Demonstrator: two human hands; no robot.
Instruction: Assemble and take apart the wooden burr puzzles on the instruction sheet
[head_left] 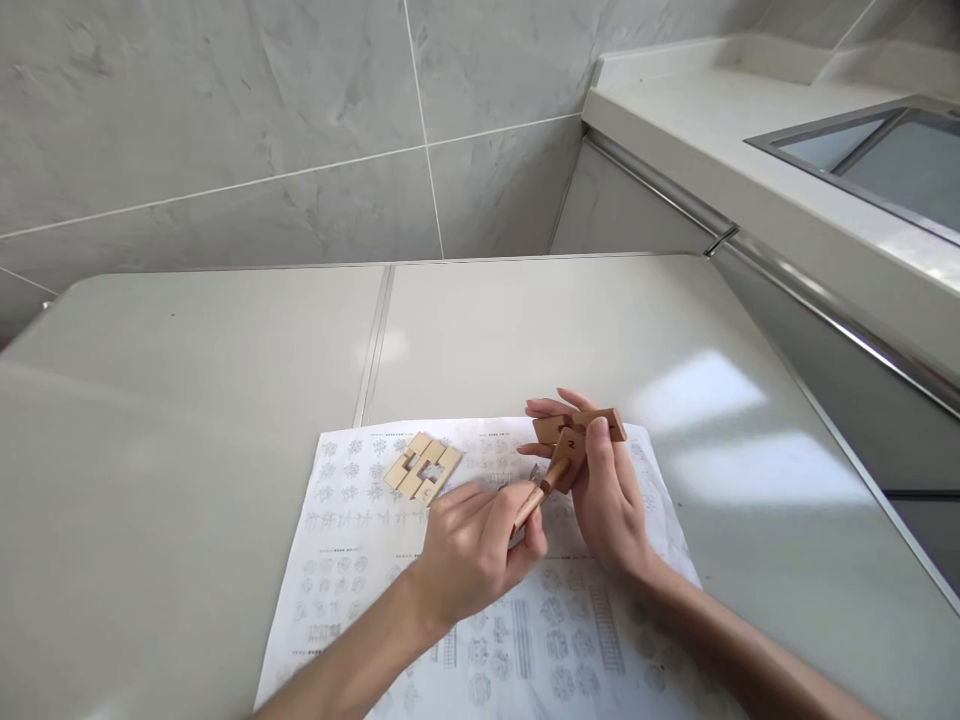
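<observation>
My right hand [606, 490] is closed around a small cluster of notched wooden puzzle bars [579, 428]; one bar lies crosswise on top and carries a dark mark. My left hand [472, 548] pinches the near end of another wooden bar [541, 490] that slants up into that cluster. Both hands hover just above a printed instruction sheet [360, 560]. A flat group of several joined wooden bars [422, 466] rests on the sheet, left of my hands and untouched.
The sheet lies on a pale grey tabletop [187, 400] with a seam down its middle. Grey wall tiles [225, 120] stand behind. A white counter [750, 170] with a steel sink [885, 160] runs along the right.
</observation>
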